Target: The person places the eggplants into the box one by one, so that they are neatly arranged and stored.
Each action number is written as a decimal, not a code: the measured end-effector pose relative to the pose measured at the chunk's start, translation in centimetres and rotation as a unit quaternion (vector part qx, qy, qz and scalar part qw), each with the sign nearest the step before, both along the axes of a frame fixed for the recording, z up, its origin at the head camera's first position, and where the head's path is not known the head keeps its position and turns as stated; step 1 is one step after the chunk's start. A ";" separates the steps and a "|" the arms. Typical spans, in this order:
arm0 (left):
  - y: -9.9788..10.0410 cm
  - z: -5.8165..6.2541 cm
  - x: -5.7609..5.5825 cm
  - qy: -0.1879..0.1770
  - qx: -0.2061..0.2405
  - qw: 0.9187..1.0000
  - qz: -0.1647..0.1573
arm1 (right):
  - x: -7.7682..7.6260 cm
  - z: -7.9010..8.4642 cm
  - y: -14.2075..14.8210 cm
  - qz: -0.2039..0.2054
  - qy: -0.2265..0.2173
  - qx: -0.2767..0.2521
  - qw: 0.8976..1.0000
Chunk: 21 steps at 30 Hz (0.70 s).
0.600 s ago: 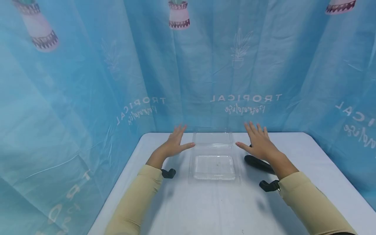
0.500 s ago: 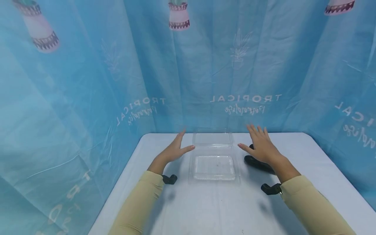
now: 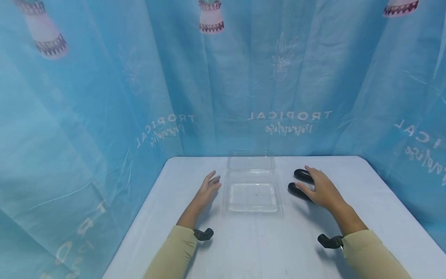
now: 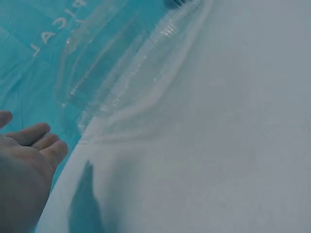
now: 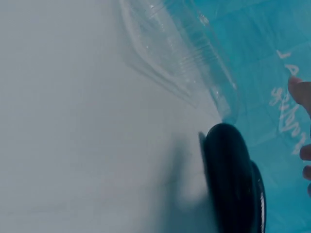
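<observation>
And there, on the table (image 3: 258, 252), around the middle, sat the container base (image 3: 253, 197), with its lid (image 3: 251, 163) directly behind it, out by the far edge! Off to the right lay the near long object (image 3: 298, 191), and just behind that, the far long object (image 3: 303, 175)! The right hand (image 3: 324, 189) was over their right ends, contact impossible to tell; the left hand (image 3: 206, 192) was just left of the base! Behind it all hung the curtain (image 3: 285, 77)!

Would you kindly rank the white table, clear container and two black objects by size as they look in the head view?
1. White table
2. Clear container
3. Nearer black object and farther black object: too alike to rank, both partly hidden by the right hand.
</observation>
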<state>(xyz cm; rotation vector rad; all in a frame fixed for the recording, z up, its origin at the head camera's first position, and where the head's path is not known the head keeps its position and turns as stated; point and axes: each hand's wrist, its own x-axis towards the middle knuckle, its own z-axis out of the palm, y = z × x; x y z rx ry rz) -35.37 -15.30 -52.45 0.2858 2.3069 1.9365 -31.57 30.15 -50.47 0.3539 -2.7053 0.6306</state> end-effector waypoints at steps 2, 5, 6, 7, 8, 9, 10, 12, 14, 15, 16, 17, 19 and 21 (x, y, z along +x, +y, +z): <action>0.0 -0.4 0.0 -0.011 0.025 1.000 0.002 | 0.4 -0.8 0.5 0.001 0.023 -0.007 1.000; 0.1 -1.4 0.0 -0.024 0.036 0.999 -0.003 | 1.3 -2.0 1.3 -0.001 0.059 -0.021 0.998; 0.2 -1.7 0.0 -0.026 0.034 0.999 -0.007 | 1.6 -2.4 1.6 -0.002 0.071 -0.025 0.997; 0.2 -2.0 0.1 -0.025 0.034 0.999 -0.014 | 1.9 -2.8 1.8 -0.003 0.081 -0.030 0.996; 0.3 -2.2 0.2 -0.027 0.037 0.999 -0.021 | 2.1 -3.2 2.1 -0.004 0.090 -0.033 0.995; 0.3 -2.4 0.3 -0.027 0.043 0.998 -0.032 | 2.4 -3.6 2.3 -0.004 0.097 -0.037 0.995; 0.4 -2.6 0.4 -0.027 0.049 0.998 -0.041 | 2.7 -4.0 2.5 -0.005 0.102 -0.040 0.994; 0.6 -2.8 0.8 -0.024 0.062 0.996 -0.059 | 3.1 -4.7 2.9 -0.002 0.110 -0.045 0.993; 0.6 -2.8 1.1 -0.019 0.067 0.995 -0.068 | 3.5 -5.4 3.1 -0.002 0.113 -0.045 0.993; 0.7 -2.8 1.2 -0.014 0.066 0.995 -0.071 | 3.6 -5.7 3.2 -0.002 0.113 -0.045 0.993; 0.7 -2.8 1.2 -0.010 0.060 0.996 -0.071 | 3.7 -6.0 3.3 -0.003 0.111 -0.045 0.993; 0.7 -2.8 1.2 -0.007 0.056 0.996 -0.071 | 3.8 -6.2 3.4 -0.004 0.109 -0.047 0.993; 0.8 -2.9 1.2 -0.001 0.042 0.997 -0.071 | 4.0 -6.6 3.5 -0.010 0.101 -0.045 0.994; 0.9 -3.0 1.3 -0.005 0.037 0.997 -0.071 | 4.1 -6.8 3.6 -0.011 0.095 -0.046 0.994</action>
